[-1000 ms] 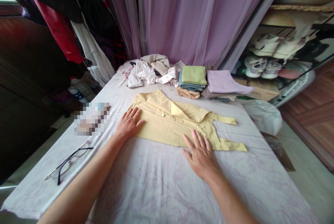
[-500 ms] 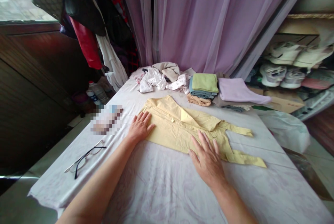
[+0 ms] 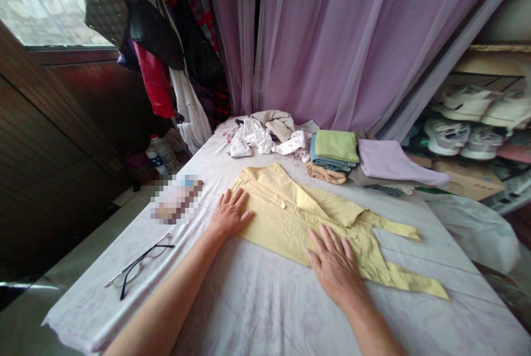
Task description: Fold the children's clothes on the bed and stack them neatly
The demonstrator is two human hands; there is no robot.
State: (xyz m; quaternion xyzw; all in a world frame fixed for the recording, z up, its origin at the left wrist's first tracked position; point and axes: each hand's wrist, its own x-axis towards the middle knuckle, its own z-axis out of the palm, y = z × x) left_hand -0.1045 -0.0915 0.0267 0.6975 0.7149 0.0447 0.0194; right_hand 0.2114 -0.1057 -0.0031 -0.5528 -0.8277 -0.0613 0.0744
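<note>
A yellow buttoned garment (image 3: 274,229) lies folded lengthwise on the cloth-covered table (image 3: 257,312), with two strap-like ends stretching out to the right. On its left edge rests my left hand (image 3: 230,213), palm down with the fingers spread. My right hand (image 3: 334,259) lies flat over the garment's near edge, right of its middle, fingers apart. Neither hand grips the fabric. Small buttons run along the front between and beyond my hands, and some creases show near the right hand.
Eyeglasses (image 3: 139,265) and a blurred-out object (image 3: 176,199) lie on the left. At the back are a heap of crumpled clothes (image 3: 265,132), a folded stack with a green cloth (image 3: 336,146) on top, and a lilac cloth (image 3: 390,160). Shoes (image 3: 464,135) fill a shelf at right.
The view has shifted, so the whole scene sits lower and a little to the right. Both hands stay flat on the garment, and the right one appears slightly more over its edge.
</note>
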